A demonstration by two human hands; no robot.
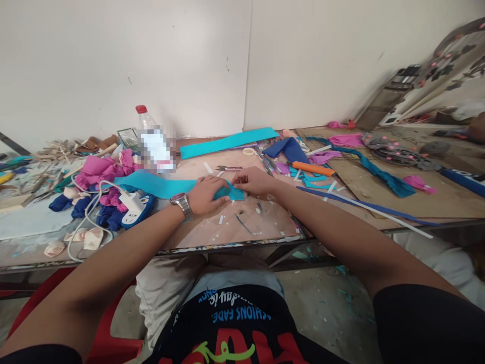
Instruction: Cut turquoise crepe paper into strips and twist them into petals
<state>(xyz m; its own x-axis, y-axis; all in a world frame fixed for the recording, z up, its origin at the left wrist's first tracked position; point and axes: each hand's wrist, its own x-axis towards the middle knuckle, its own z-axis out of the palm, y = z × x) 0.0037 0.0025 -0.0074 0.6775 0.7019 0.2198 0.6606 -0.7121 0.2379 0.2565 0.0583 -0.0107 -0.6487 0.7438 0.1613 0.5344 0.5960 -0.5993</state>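
A long turquoise crepe paper strip (pixel 162 185) runs across the table from the left to both hands. My left hand (pixel 204 197) rests over its right part, holding it against the tabletop, with the thumb on the near side and the fingers on the far side. At the strip's folded right end (pixel 235 193), my right hand (pixel 252 181) pinches the paper between bent fingers and thumb. The fingertips partly hide the fold. Just beyond the hands lie small scissors (pixel 229 168).
A second turquoise strip (pixel 227 143) lies at the back beside a red-capped bottle (pixel 146 119). Pink paper flowers (pixel 102 169) and a power strip (pixel 134 215) with a white cable crowd the left. An orange cutter (pixel 312 168), paper scraps and cardboard (pixel 348 172) occupy the right.
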